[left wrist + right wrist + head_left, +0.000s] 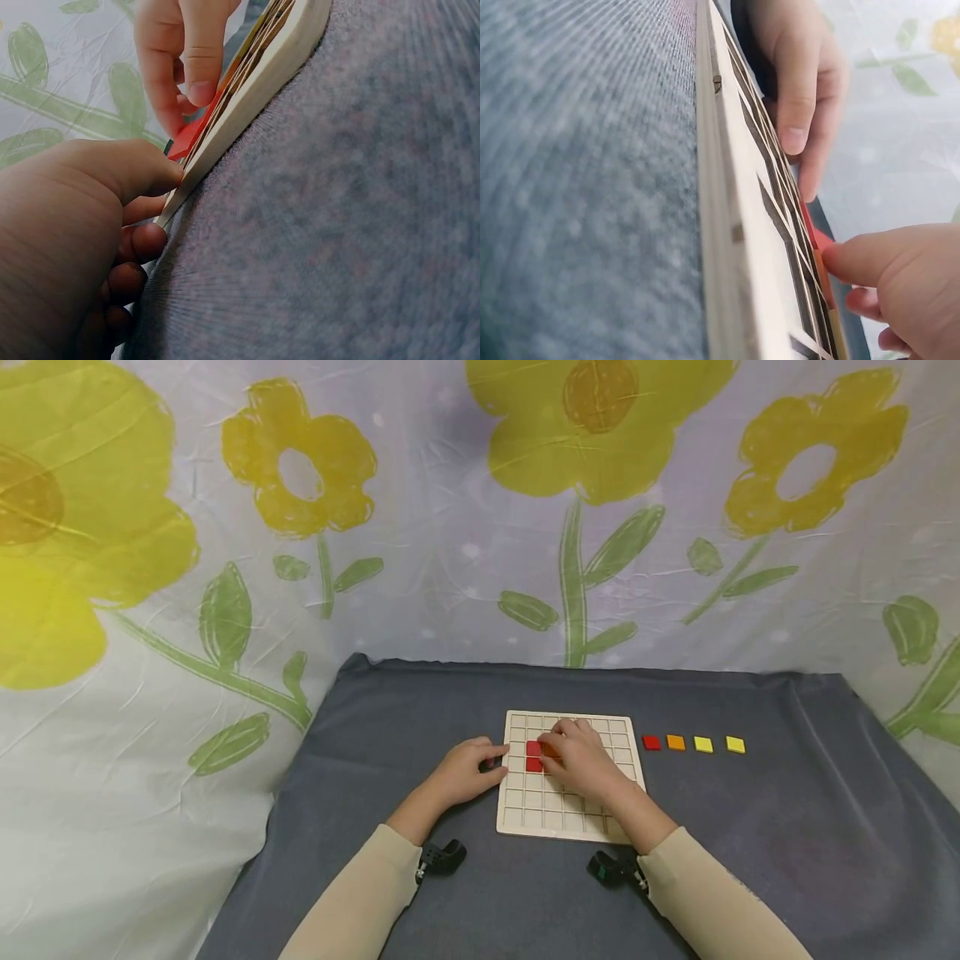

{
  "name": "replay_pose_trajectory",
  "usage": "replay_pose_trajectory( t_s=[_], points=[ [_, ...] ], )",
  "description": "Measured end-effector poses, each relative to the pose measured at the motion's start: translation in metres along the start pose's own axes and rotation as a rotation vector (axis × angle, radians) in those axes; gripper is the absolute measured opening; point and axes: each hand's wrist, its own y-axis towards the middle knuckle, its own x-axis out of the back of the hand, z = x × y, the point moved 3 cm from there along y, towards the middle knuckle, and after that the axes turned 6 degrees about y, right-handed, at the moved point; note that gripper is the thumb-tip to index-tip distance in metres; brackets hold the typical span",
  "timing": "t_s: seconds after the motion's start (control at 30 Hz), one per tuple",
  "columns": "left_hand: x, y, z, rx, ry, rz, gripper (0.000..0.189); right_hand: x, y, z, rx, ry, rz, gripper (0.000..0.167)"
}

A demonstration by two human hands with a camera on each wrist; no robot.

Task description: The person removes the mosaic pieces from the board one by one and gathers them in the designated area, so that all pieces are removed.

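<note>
A pale wooden grid board [521, 818] lies on the table. Two red tiles, the upper red tile [533, 748] and the lower red tile [534, 765], sit in adjoining squares on its left part. My left hand [463, 770] touches the board's left edge with thumb and index fingertip, the other fingers curled below. Over the board, my right hand [588, 766] pinches an orange tile [822, 279] beside the red ones, thumb against it in the right wrist view. The fingers partly cover that tile, and the hand hides much of the grid's middle.
Right of the board a row of loose tiles lies on the grey cloth [750, 827]: a red tile [651, 742], an orange tile [676, 742], a yellow tile [702, 744] and another yellow tile [736, 745]. A flower-printed curtain [435, 568] hangs behind the table.
</note>
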Motion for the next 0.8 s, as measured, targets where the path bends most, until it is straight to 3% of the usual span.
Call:
replay_pose_trajectory(
  t_s=[0.27,0.57,0.8],
  points=[
    [-0.0006,-0.0001,0.0006,0.004,-0.003,0.009,0.043,0.0007,0.0033,0.0012,0.013,0.060,-0.041,0.029],
    [-0.0008,-0.0003,0.0001,-0.003,0.003,-0.004,0.043,-0.0017,0.0034,0.0016,-0.037,0.152,-0.067,0.028],
    [-0.0009,0.0001,0.0017,-0.003,-0.007,-0.005,0.043,-0.0050,0.0042,-0.0008,-0.030,0.134,-0.107,0.021]
  ],
)
